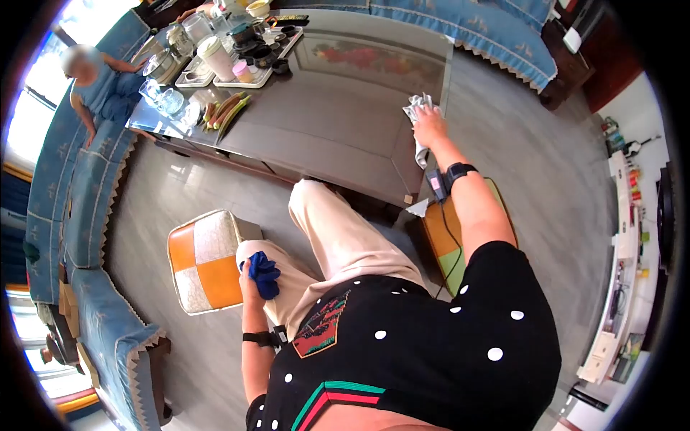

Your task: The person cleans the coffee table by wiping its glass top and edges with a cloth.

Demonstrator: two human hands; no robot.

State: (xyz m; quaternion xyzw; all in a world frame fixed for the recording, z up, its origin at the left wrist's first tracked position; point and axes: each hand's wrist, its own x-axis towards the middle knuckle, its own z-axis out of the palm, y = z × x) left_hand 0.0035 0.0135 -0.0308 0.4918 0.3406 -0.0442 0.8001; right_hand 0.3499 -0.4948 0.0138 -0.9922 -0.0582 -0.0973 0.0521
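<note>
Right hand [429, 128] stretched far out, the person in the black polka-dot shirt [431, 330] holds a pale cloth [418, 109], bunched under the fingers, with its tail trailing down along the desk's edge. How tightly those fingers curl, I can't tell from where I stand. The left hand [249, 281] is down by the knee, closed round a crumpled blue cloth [265, 276] that lies against the beige trousers [338, 241]. Each forearm wears a black strap, and from the device at the right wrist a thin cable [451, 233] runs down toward the shirt.

Under the pale cloth spreads the dark, glossy desk [323, 122]. Toward its far left corner lie some long greenish-brown pieces of produce [226, 115], with clear glassware [171, 102] just beside them. Behind the produce, white trays [253, 82] carry a pale cylinder [215, 57], a small pink container [242, 70] and dark cups.

Near the left knee stands an orange-and-white stool [208, 262]; another, brown and green [463, 215], sits under the right arm. Farther off, another person [108, 86] sits on the blue sofa [93, 190] beyond the glassware.
</note>
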